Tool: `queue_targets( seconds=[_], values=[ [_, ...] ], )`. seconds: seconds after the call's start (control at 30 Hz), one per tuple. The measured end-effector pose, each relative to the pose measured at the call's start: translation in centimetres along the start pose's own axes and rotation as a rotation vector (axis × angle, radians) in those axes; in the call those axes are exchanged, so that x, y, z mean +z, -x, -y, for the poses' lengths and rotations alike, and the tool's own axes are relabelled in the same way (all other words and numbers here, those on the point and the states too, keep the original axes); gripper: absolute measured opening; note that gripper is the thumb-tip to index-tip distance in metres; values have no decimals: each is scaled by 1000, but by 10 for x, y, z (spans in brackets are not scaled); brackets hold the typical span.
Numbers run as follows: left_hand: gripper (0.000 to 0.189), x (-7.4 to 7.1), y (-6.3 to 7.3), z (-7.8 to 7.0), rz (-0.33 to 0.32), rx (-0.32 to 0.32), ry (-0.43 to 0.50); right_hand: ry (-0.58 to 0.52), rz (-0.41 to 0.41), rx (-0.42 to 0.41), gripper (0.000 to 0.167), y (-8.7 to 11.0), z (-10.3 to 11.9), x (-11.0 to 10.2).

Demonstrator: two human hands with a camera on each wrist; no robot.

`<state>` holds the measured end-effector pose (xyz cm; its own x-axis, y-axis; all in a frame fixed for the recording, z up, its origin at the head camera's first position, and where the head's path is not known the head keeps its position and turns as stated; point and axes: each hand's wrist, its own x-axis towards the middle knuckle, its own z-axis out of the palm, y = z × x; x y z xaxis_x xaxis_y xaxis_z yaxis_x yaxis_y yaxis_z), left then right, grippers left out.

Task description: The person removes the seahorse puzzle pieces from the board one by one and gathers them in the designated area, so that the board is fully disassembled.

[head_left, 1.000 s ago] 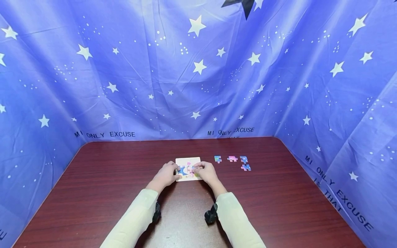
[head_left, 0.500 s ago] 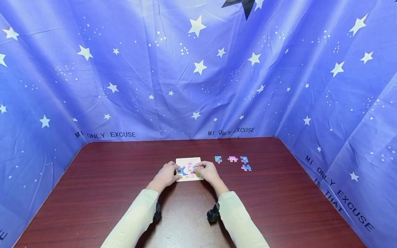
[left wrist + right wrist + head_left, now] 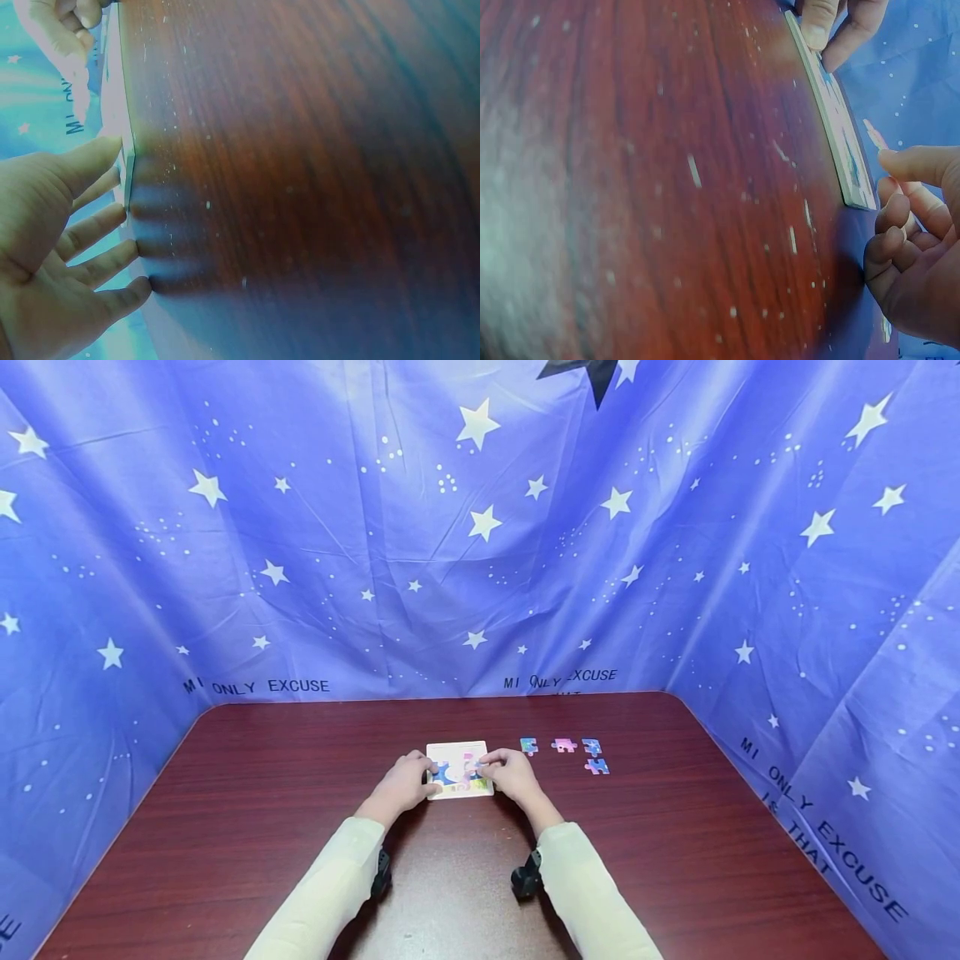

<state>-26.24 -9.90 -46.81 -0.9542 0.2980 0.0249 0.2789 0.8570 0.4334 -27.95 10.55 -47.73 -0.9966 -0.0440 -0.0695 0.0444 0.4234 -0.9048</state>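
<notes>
A flat pale puzzle board [image 3: 457, 747] lies on the table, with colourful jigsaw pieces filling its lower part. My left hand [image 3: 402, 783] rests at the board's left end. In the left wrist view its fingers [image 3: 101, 225] are spread and fairly straight, thumb at the board's near edge, other fingertips reaching down to the table. Over the board's right end, my right hand [image 3: 513, 774] pinches a small puzzle piece [image 3: 874, 136] between thumb and forefinger. The right wrist view shows that piece raised on edge above the board, its remaining fingers curled below.
Several loose puzzle pieces lie to the right of the board: a blue-green one [image 3: 528, 746], a pink one [image 3: 564, 746], and two blue ones stacked front to back, the nearer [image 3: 597, 767] with some pink. A starry blue curtain [image 3: 420, 543] surrounds the brown table [image 3: 300, 735].
My right hand has shifted right, from over the board's middle towards its right edge, with the puzzle piece pinched. My left hand stays at the board's left end.
</notes>
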Motion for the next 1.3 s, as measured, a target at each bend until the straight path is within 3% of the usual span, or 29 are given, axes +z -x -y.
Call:
queue_targets(
  seconds=[1.3],
  values=[
    [24, 0, -2, -1, 20, -34, 0, 119, -63, 54, 17, 0, -17, -44]
  ],
)
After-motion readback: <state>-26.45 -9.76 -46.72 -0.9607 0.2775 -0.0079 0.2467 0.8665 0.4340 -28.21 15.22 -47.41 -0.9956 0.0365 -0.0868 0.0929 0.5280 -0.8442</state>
